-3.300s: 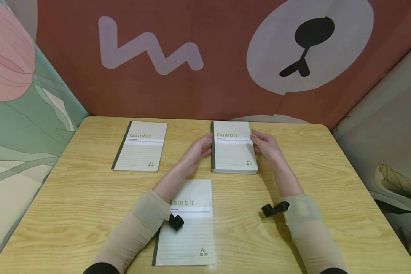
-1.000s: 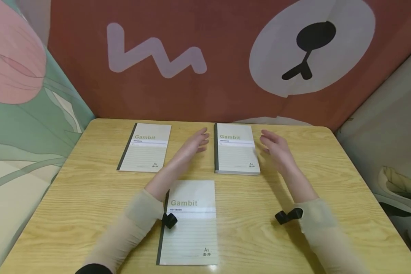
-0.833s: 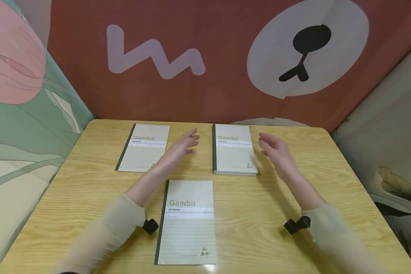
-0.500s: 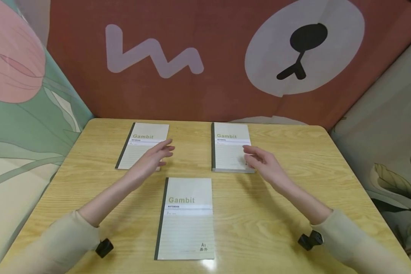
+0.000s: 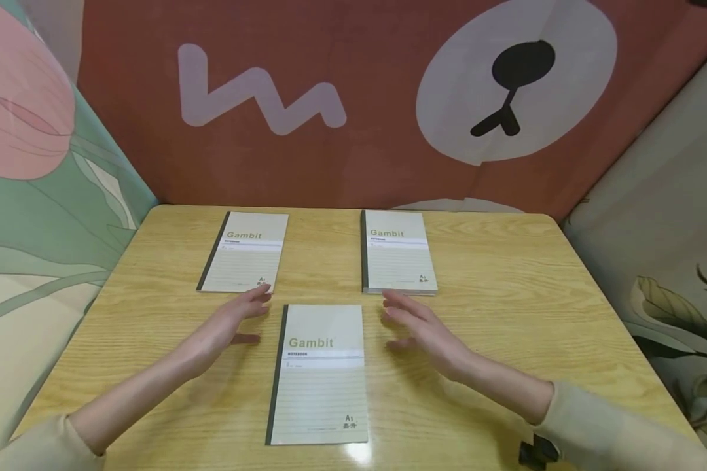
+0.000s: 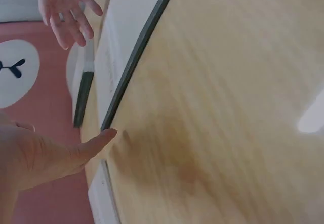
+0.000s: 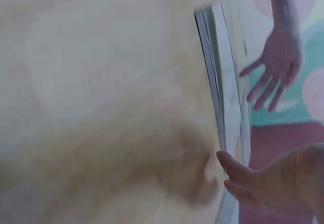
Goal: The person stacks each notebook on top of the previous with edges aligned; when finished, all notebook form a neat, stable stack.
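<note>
In the head view a notebook [image 5: 324, 392] with a dark spine and the word Gambit lies flat at the front middle of the table. My left hand [image 5: 226, 330] hovers left of its upper corner, fingers extended, holding nothing. On the other side my right hand [image 5: 427, 330] hangs with loosely extended fingers, also holding nothing. The left wrist view shows my left thumb beside the dark spine [image 6: 136, 57]. Several page layers show at the notebook's edge [image 7: 212, 77] in the right wrist view, just above my right fingertips.
Another Gambit notebook [image 5: 241, 261] lies at the back left, its lower corner right at my left fingertips. A thicker stack of notebooks [image 5: 399, 258] lies at the back right. The wooden table [image 5: 507, 275] ends at a printed red wall [image 5: 271, 170].
Both hands have left the sides of the back-right stack and come down toward me, to either side of the front notebook. The notebooks lie where they were.
</note>
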The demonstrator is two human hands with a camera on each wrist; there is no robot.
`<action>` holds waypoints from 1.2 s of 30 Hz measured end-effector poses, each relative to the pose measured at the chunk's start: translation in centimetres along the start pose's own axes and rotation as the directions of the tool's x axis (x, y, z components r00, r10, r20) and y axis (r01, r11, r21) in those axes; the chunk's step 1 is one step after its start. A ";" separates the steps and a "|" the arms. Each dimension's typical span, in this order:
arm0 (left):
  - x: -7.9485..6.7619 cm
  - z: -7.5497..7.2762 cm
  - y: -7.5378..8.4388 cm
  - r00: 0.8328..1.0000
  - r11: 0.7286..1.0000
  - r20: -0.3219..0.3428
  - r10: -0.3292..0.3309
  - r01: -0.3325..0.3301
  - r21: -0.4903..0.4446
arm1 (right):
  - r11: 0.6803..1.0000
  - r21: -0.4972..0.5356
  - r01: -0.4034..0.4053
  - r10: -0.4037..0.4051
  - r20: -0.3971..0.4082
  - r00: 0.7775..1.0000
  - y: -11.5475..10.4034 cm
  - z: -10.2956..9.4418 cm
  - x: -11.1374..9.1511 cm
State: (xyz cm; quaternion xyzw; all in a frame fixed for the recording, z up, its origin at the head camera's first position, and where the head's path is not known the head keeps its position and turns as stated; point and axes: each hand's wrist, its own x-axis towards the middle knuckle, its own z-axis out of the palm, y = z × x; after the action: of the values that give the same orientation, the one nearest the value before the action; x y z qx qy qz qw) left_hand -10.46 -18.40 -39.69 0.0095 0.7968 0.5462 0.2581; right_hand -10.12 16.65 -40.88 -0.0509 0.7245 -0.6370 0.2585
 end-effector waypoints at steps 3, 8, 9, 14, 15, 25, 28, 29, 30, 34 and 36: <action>-0.6 0.2 -0.6 1.000 0.998 0.018 -0.019 0.020 -0.052 | 0.996 0.067 -0.062 0.062 0.008 0.998 0.2 1.4 -0.6; -1.2 1.0 -1.0 0.998 0.985 0.043 -0.049 0.056 -0.165 | 0.980 0.166 -0.112 0.114 0.002 0.994 0.2 3.2 -1.3; -1.3 1.2 -1.0 0.997 0.982 0.048 -0.052 0.060 -0.180 | 0.977 0.183 -0.112 0.113 0.004 0.994 0.2 3.4 -1.4; -1.4 2.0 -0.9 0.995 0.975 0.069 -0.070 0.083 -0.206 | 0.970 0.212 -0.117 0.121 -0.005 0.993 -0.1 4.9 -1.8; -1.5 2.2 -0.8 0.995 0.975 0.071 -0.071 0.084 -0.204 | 0.970 0.214 -0.119 0.124 -0.011 0.992 -0.1 5.2 -1.8; -1.5 3.3 -1.1 0.995 0.972 0.029 -0.098 0.101 -0.210 | 0.964 0.217 -0.151 0.175 -0.098 0.980 -0.4 6.5 -1.6; -1.5 3.2 -1.2 0.994 0.969 0.013 -0.113 0.113 -0.221 | 0.963 0.214 -0.163 0.192 -0.118 0.974 -0.3 6.3 -1.6; -1.5 3.2 -1.2 0.993 0.967 0.009 -0.115 0.115 -0.228 | 0.962 0.215 -0.165 0.194 -0.121 0.974 -0.3 6.2 -1.5; -1.5 3.2 -1.3 0.993 0.965 0.005 -0.116 0.114 -0.236 | 0.962 0.216 -0.166 0.195 -0.123 0.973 -0.2 6.2 -1.5; -1.4 3.1 -1.4 0.992 0.959 -0.011 -0.125 0.118 -0.256 | 0.959 0.214 -0.184 0.211 -0.107 0.972 -0.3 6.0 -1.1; -1.3 3.0 -1.5 0.991 0.957 -0.020 -0.135 0.125 -0.261 | 0.960 0.208 -0.189 0.212 -0.093 0.973 -0.2 5.9 -0.9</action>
State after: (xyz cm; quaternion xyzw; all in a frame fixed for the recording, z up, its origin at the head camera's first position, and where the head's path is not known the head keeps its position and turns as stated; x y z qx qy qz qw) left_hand -7.62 -16.77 -41.29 -0.0870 0.7221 0.6278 0.2773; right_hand -6.81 11.69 -40.69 0.0856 0.6726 -0.6781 0.2836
